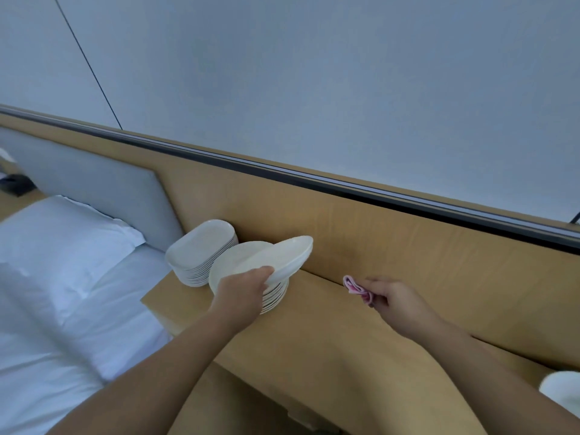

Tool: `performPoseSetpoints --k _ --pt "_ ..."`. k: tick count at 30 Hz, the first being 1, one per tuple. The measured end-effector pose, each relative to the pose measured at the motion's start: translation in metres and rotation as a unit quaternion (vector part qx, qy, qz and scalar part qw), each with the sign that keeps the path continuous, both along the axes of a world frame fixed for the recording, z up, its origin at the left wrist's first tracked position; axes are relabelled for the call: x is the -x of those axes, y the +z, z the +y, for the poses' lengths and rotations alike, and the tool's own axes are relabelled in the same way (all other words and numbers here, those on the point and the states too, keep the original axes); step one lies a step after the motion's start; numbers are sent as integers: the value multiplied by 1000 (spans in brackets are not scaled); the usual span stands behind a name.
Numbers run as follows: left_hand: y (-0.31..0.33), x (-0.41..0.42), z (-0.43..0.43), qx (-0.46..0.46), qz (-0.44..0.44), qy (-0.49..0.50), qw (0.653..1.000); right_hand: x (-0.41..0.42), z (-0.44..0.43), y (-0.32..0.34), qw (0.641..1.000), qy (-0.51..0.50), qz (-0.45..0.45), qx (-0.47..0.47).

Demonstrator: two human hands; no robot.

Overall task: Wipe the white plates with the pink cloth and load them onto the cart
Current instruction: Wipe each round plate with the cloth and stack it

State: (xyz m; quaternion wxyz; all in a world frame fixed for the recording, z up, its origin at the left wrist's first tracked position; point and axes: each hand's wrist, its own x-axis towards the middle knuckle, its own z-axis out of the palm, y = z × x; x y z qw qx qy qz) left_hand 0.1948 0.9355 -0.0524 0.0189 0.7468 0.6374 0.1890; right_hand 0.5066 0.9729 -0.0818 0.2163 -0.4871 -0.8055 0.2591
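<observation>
**Entry: top plate [290, 255], white, round.**

- Location: over the round stack [274, 298] at the bed end of the wooden ledge [329, 337], close to the wall panel [376, 240].
- Attitude: tilted. The near-left rim is low and the far rim is raised up and to the right, toward the panel.
- Appearance: shallow, glossy and plain. I can make out no marks or soiling from here.
- Held by: left hand [243, 288], closed on the low rim with the thumb on top. The fingers underneath are hidden.

**Entry: pink cloth [356, 287].**

- Condition: bunched into a small wad.
- Held by: right hand [394, 296], which pinches it in curled fingers just above the ledge.

**Relation of the two.**

- The cloth lies to the right of the plate, with bare ledge between them, and they do not touch.
- The plate's free raised rim faces the cloth side, so the right hand is the nearer one to it.
- Judgement: wiping has not begun. Plate and cloth need only be brought together across that gap.

**Also present.**

- Oblong stack [201, 249], just behind the round one.
- Pillow [62, 233].
- A white rounded object [561, 390] at the lower right edge, which I cannot identify.
- No cart is in view.
</observation>
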Motion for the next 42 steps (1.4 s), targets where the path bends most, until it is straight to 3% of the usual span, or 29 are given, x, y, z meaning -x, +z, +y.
performPoseSetpoints --k 16,24,32,38,42 --pt "-48 56 38 93 137 -39 985 47 21 -12 999 -13 -26 -13" --pt "-68 75 42 187 151 -64 969 61 17 -7 999 -17 -37 7" --pt "-76 81 48 187 164 -59 967 61 10 -7 998 -28 -51 17" --pt "-72 72 50 164 107 -68 978 50 1 -10 997 -46 -54 35" --pt "-73 59 50 173 182 -45 967 38 -5 -10 996 -61 -49 39"
